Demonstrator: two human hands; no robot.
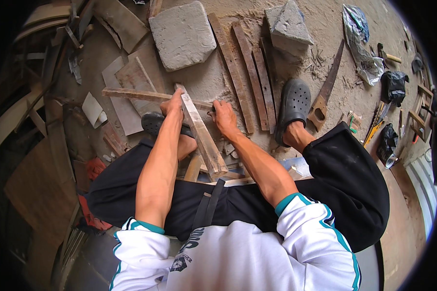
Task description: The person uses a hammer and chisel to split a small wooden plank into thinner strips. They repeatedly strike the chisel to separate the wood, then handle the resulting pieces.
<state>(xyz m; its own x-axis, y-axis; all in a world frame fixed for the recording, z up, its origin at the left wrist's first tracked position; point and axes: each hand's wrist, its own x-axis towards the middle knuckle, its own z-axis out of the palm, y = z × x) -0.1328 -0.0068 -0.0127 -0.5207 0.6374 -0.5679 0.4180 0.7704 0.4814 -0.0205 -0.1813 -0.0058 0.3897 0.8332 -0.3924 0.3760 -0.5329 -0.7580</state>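
My left hand (173, 105) is closed round a thin wooden strip (133, 94), close to where it meets a thicker wooden bar (202, 134). The strip lies crosswise, its far left end sticking out past my left foot. The bar slants from my left hand back toward my lap, its squared end nearest me. At the strip's right end, my right hand (225, 118) is closed with the fingers curled over. A small dark thing shows at those fingertips, too little of it to name. The undersides of both hands are hidden.
Ahead lie a flat concrete slab (182, 36), several wooden strips (230, 68) and a concrete block (289, 24). Right of my dark clog (294, 106) are a handsaw (327, 87), loose nails (317, 58) and a hammer (387, 54). Scrap boards (39, 194) crowd the left.
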